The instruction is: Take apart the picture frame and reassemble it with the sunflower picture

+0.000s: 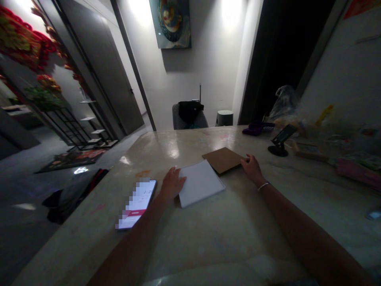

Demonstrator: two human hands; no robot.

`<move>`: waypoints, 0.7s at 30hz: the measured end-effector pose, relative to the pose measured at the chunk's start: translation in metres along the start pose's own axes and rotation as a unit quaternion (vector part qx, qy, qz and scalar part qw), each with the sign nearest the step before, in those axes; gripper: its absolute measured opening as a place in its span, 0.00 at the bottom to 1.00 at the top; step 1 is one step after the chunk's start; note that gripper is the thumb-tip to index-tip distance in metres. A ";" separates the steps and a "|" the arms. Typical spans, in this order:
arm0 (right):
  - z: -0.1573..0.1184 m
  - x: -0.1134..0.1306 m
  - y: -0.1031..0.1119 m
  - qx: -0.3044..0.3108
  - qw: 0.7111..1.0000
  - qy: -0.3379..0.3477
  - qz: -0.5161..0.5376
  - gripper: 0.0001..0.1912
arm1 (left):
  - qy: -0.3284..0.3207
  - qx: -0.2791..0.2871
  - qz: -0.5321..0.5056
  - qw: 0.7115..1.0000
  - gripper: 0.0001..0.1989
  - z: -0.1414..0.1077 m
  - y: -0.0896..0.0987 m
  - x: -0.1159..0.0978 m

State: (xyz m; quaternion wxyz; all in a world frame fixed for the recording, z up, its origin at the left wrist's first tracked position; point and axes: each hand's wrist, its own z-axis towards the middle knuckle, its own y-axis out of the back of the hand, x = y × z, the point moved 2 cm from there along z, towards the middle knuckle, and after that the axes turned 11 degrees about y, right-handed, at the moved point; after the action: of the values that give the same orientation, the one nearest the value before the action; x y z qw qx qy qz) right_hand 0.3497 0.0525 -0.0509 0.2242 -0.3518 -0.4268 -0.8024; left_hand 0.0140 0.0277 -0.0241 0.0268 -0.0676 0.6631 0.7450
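A stack of white paper (200,183) lies near the middle of the table, its right edge showing some thickness. My left hand (172,183) grips its left edge, with the thumb over the top sheet. Just beyond, on the right, is a brown cardboard sheet (224,159), whose near left part meets the far corner of the paper. The fingers of my right hand (251,169) pinch the cardboard's right corner; a thin bracelet (264,185) circles that wrist. To the left of my left forearm lies a phone (138,204) with its screen lit and partly blurred out.
The pale stone table (208,242) reaches to a chair (176,115) with a black bag (190,111) on it. At the right stand a black phone stand (281,141), a wooden frame (308,150), a purple item (257,128) and a clear plastic bag (285,105).
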 end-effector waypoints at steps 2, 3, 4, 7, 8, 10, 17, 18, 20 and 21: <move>-0.002 0.004 -0.003 -0.034 0.992 -0.040 0.113 0.27 | 0.000 -0.002 0.003 1.000 0.24 0.000 -0.001 0.001; -0.003 0.005 -0.005 -0.045 0.980 -0.068 0.181 0.26 | 0.002 -0.002 0.004 1.000 0.23 0.000 -0.001 0.001; -0.005 0.006 -0.007 -0.052 0.962 -0.097 0.251 0.23 | 0.002 -0.003 0.002 1.000 0.23 0.000 -0.001 0.001; -0.011 0.011 -0.016 -0.021 0.891 -0.154 0.425 0.13 | -0.003 -0.005 -0.010 1.000 0.22 -0.002 0.000 -0.001; -0.012 0.013 -0.018 0.004 0.873 -0.164 0.458 0.10 | -0.005 -0.005 -0.014 1.000 0.21 -0.002 0.001 -0.002; -0.015 0.016 -0.022 0.056 0.852 -0.180 0.488 0.07 | -0.009 -0.005 -0.023 1.000 0.20 -0.003 0.001 -0.003; -0.016 0.019 -0.027 0.113 0.851 -0.207 0.470 0.04 | -0.043 0.002 -0.048 0.998 0.17 -0.006 -0.001 -0.009; -0.015 0.019 -0.027 0.110 0.849 -0.212 0.472 0.05 | -0.046 0.003 -0.048 0.998 0.17 -0.006 -0.001 -0.009; -0.014 0.018 -0.026 0.101 0.843 -0.224 0.478 0.05 | -0.047 0.005 -0.046 0.998 0.17 -0.007 0.000 -0.010; -0.014 0.018 -0.026 0.097 0.841 -0.230 0.480 0.05 | -0.045 0.006 -0.045 0.998 0.17 -0.007 0.000 -0.010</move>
State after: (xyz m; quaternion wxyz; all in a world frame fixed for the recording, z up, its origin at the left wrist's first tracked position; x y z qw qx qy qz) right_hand 0.3153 0.0536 -0.0563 0.5102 -0.6633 -0.3195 -0.4446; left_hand 0.0241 0.0216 -0.0236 0.0906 -0.0638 0.6621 0.7412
